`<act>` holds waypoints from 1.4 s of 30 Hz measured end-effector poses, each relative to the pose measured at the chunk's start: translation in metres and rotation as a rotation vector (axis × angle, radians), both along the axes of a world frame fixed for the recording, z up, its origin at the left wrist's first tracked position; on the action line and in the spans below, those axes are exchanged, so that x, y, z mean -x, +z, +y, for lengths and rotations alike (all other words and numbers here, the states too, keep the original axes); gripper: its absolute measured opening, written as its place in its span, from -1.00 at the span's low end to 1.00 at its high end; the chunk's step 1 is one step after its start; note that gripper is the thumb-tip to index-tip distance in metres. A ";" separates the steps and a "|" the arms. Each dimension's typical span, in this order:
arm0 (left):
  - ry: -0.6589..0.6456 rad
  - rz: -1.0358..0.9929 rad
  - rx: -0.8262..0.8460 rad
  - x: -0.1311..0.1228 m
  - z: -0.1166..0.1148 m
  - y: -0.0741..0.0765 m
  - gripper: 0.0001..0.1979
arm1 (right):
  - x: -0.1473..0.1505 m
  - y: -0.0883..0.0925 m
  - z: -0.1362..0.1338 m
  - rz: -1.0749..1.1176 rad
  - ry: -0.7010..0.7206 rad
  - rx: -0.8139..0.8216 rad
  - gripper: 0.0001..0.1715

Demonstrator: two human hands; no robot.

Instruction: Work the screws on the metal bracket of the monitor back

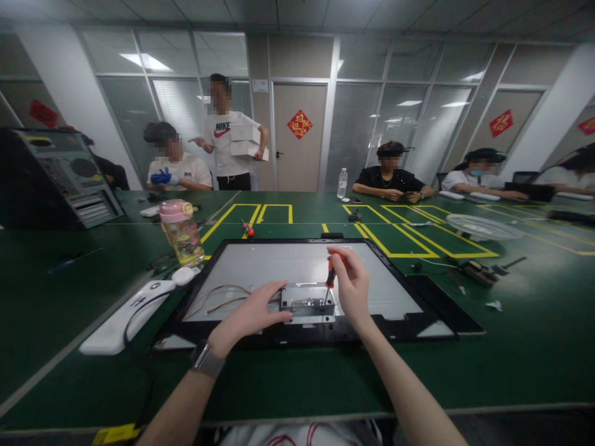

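Observation:
A flat display panel [390,282] with a black frame lies face down or open on the green table in front of me. On its near middle part sits a small metal box [302,302] with a circuit board inside. My right hand [354,282] grips a red and black screwdriver [331,274], its shaft pointing down at the box's right end. At the box's left side rests my left hand [253,310], thumb and fingers apart around its edge. Thin wires [223,300] run left from the box across the panel.
Left of the panel are a white power strip [125,319], a pink-lidded bottle [181,232] and an open computer case [69,176]. A black slab [444,303] and a tool [478,271] lie to the right. Beyond are a white oval rack [483,228] and several people.

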State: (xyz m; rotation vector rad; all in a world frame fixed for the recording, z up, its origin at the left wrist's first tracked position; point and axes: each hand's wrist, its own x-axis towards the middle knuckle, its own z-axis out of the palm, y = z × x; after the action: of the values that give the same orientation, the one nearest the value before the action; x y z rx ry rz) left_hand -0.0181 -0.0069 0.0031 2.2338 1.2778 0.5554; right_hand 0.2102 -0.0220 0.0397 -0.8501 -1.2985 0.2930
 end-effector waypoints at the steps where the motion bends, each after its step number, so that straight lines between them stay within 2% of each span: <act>1: -0.003 0.002 0.001 0.000 0.000 0.000 -0.29 | 0.000 0.000 0.000 0.027 0.035 0.027 -0.77; 5: 0.001 0.002 0.001 0.001 0.000 -0.001 -0.27 | 0.002 0.000 -0.002 0.108 0.120 0.088 -0.77; 12: -0.005 0.005 0.006 0.001 0.000 0.000 -0.19 | 0.001 0.000 -0.002 0.136 0.157 0.085 -0.72; 21: -0.002 -0.006 0.049 0.000 0.000 0.002 -0.21 | 0.000 -0.002 0.001 0.019 0.000 0.018 -0.81; 26: -0.001 -0.011 0.046 0.000 0.001 0.000 -0.24 | -0.001 0.001 -0.001 0.053 0.012 0.035 -0.72; 32: -0.012 0.002 0.043 0.000 0.003 -0.001 -0.30 | 0.002 0.002 -0.002 0.155 0.130 0.083 -0.69; 42: -0.006 0.035 0.042 -0.002 0.000 0.004 -0.32 | 0.001 -0.002 0.002 0.020 -0.011 0.006 -0.81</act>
State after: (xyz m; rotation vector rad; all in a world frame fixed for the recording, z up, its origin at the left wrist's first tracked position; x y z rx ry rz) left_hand -0.0163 -0.0064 0.0067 2.2213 1.2877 0.4841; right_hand 0.2096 -0.0201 0.0377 -0.8569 -1.2744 0.2963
